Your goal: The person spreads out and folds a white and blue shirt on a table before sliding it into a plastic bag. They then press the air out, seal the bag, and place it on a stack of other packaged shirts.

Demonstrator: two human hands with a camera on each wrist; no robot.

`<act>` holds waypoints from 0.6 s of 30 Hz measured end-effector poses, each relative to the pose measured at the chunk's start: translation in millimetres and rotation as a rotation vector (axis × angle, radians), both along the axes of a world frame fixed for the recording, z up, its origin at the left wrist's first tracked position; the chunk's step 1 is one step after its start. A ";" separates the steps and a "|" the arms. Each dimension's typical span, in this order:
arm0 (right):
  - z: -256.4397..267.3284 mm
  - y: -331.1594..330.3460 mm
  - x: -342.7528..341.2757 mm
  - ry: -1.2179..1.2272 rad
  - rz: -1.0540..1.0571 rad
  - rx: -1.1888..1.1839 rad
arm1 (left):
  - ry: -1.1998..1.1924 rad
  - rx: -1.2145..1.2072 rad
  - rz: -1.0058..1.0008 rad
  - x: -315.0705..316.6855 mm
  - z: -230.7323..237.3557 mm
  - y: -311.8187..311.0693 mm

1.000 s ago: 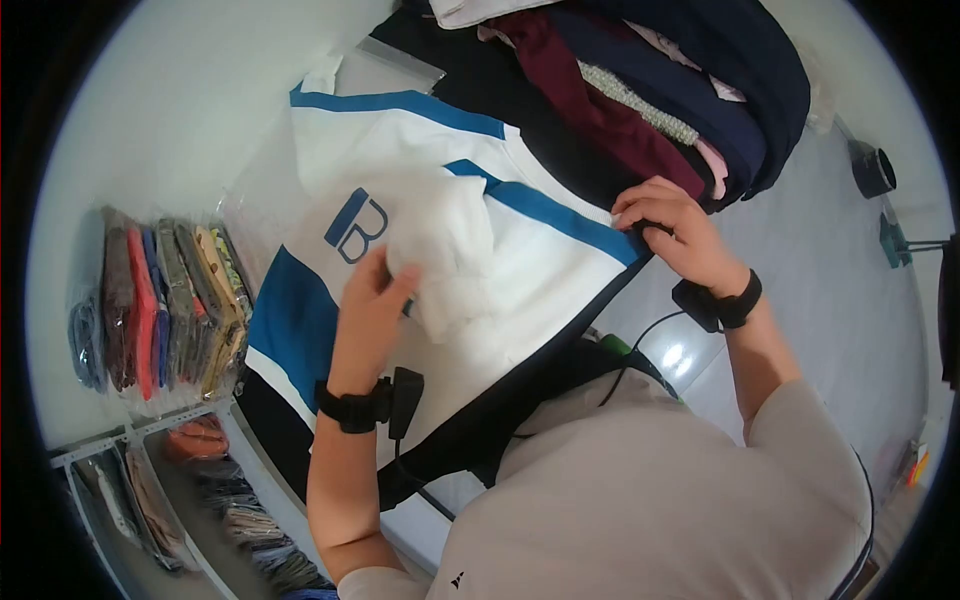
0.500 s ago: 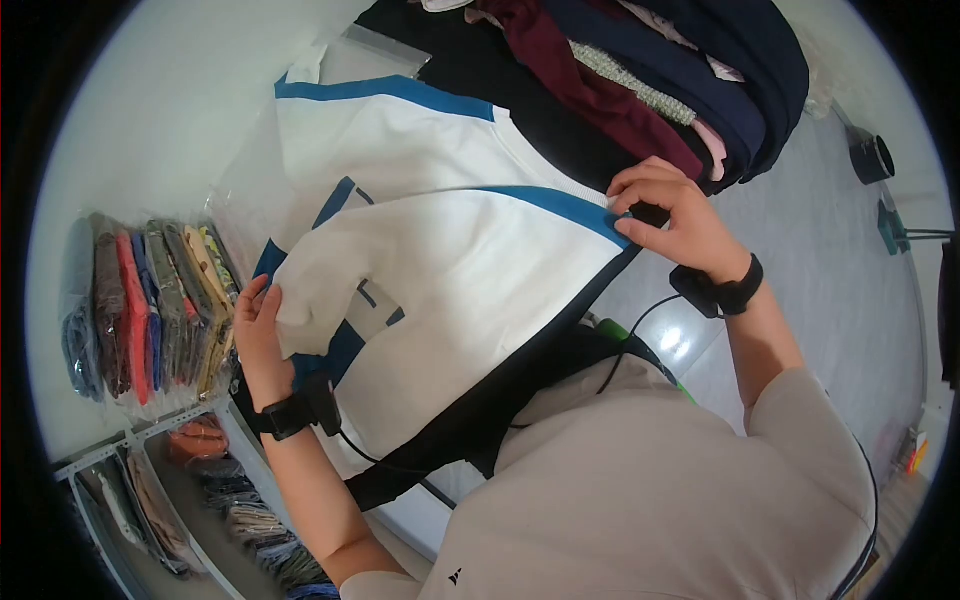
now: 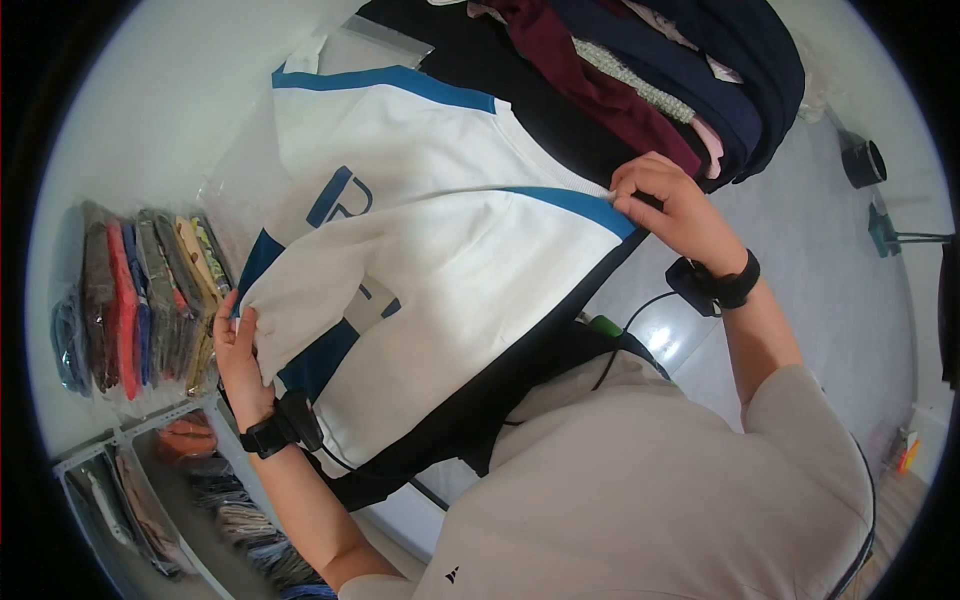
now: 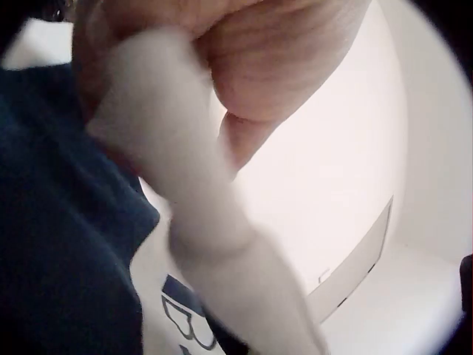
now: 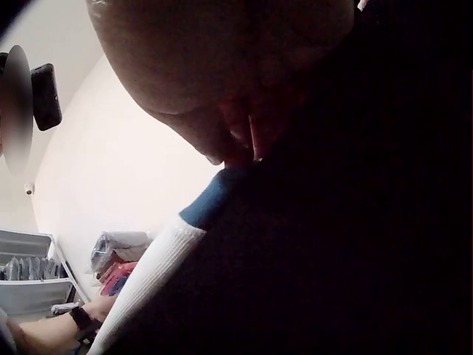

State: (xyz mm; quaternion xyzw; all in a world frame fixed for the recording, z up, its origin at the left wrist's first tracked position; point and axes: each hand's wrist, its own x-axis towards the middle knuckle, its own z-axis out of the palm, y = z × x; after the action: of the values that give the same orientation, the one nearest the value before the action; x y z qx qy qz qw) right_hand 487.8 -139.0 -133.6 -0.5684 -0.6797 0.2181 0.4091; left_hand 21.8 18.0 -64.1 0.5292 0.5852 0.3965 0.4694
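A white sweatshirt (image 3: 480,260) with blue panels and a blue letter print lies spread out in front of me, one sleeve folded across its body. At the left, my left hand (image 3: 237,345) holds the end of that white sleeve (image 3: 310,290). The left wrist view shows the gathered sleeve (image 4: 199,192) running down from the fingers, partly blurred. My right hand (image 3: 675,210) pinches the blue shoulder edge beside the ribbed neckline. Close up in the right wrist view, its fingertips (image 5: 240,148) meet on the blue strip (image 5: 211,200), above the white ribbing (image 5: 148,285).
A pile of dark, maroon and knitted clothes (image 3: 640,80) lies at the back right. Bagged folded garments (image 3: 150,300) stand upright along the left wall. Below them is a grey shelf rack (image 3: 150,430). A clear plastic bag (image 3: 380,45) lies behind the sweatshirt.
My left hand has moved left from the middle of the sweatshirt, drawing the bunched sleeve out across the body. My right hand stays at the shoulder edge.
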 end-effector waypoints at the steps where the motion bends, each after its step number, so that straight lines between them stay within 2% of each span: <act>1: -0.6 0.6 -0.4 -0.019 -0.015 0.019 | -0.003 0.000 0.003 -1.9 0.2 -2.4; 3: -0.1 0.1 -0.4 -0.018 -0.014 0.013 | 0.181 0.011 0.122 -7.4 1.6 -9.7; 4: -0.1 -0.7 0.5 -0.014 -0.016 0.005 | 0.278 0.013 0.108 -20.8 -1.3 -13.5; 5: -0.9 -1.0 2.4 -0.016 -0.014 -0.001 | 0.277 0.007 0.110 -40.4 -5.4 -17.8; 7: -5.9 1.0 4.5 -0.039 -0.015 0.049 | 0.652 0.008 -0.165 -80.6 -10.6 -34.3; 9: -7.7 2.2 4.2 -0.054 -0.012 0.047 | 0.794 -0.076 -0.244 -89.2 -8.4 -61.5; 10: -6.7 3.8 4.1 -0.080 -0.022 0.048 | 0.818 -0.032 -0.308 -99.6 -13.8 -72.5; 11: -4.7 4.1 2.0 -0.077 -0.009 0.047 | 0.717 -0.088 -0.294 -106.9 -18.2 -82.2; 13: -1.9 3.5 -5.0 0.097 -0.136 -0.143 | 0.680 -0.152 -0.238 -103.4 -13.6 -98.5; 16: -2.9 9.5 -11.4 -0.010 -0.139 -0.073 | 0.533 -0.222 -0.273 -107.5 -16.3 -108.0; 18: -1.9 11.1 -12.5 -0.077 -0.111 -0.052 | 0.449 -0.144 -0.309 -102.6 -24.4 -114.8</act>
State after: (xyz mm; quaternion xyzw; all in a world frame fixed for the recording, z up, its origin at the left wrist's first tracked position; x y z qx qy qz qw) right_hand 475.2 -127.9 -135.5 -0.6238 -0.6564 0.1906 0.3790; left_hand -80.8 -96.7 -88.5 0.6519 0.6137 0.1504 0.4193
